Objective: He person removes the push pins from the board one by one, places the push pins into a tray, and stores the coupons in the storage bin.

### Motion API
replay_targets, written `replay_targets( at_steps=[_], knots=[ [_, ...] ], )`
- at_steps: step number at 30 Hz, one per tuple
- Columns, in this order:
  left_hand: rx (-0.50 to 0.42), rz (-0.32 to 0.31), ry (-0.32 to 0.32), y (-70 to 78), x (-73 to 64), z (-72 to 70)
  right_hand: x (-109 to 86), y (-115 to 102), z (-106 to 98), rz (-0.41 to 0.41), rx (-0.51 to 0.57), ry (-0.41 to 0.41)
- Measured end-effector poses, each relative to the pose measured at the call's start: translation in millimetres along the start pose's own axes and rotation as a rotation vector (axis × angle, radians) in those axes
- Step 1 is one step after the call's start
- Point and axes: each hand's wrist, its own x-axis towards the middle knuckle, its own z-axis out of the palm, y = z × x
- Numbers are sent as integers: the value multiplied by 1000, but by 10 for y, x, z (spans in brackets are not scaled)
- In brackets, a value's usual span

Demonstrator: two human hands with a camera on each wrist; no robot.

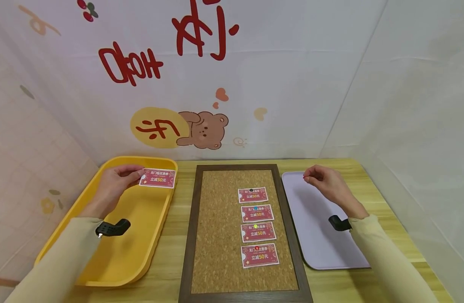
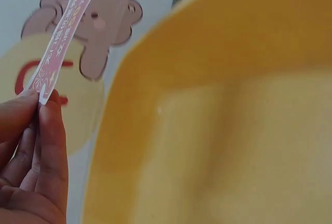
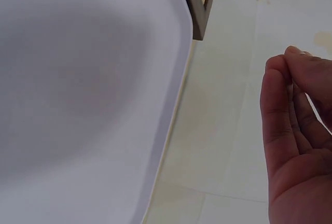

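Note:
My left hand pinches a red paper coupon by its left end, between thumb and fingers, over the far part of the yellow tray. In the left wrist view the coupon is seen nearly edge-on, slightly bent. My right hand is above the lilac tray, thumb and index fingertips together on a small pink pin; the fingers hide most of it. Between the trays lies a framed cork board. Several matching coupons are pinned down its right half, with black, blue, yellow and red pins.
The board's dark wooden frame stands close beside the lilac tray's rim. All three lie on a wood-grain table. A printed cloth hangs behind the table, and pale cloth sides rise at left and right.

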Motion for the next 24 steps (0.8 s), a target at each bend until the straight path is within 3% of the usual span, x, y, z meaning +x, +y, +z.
replay_targets(
  at_steps=[10,24],
  knots=[
    [58,-136,15,-199,165,-86,143,206,25,31,-5,-88],
    [49,-189,-1,-456,349,-161,263,441,124,79,32,-167]
  ],
)
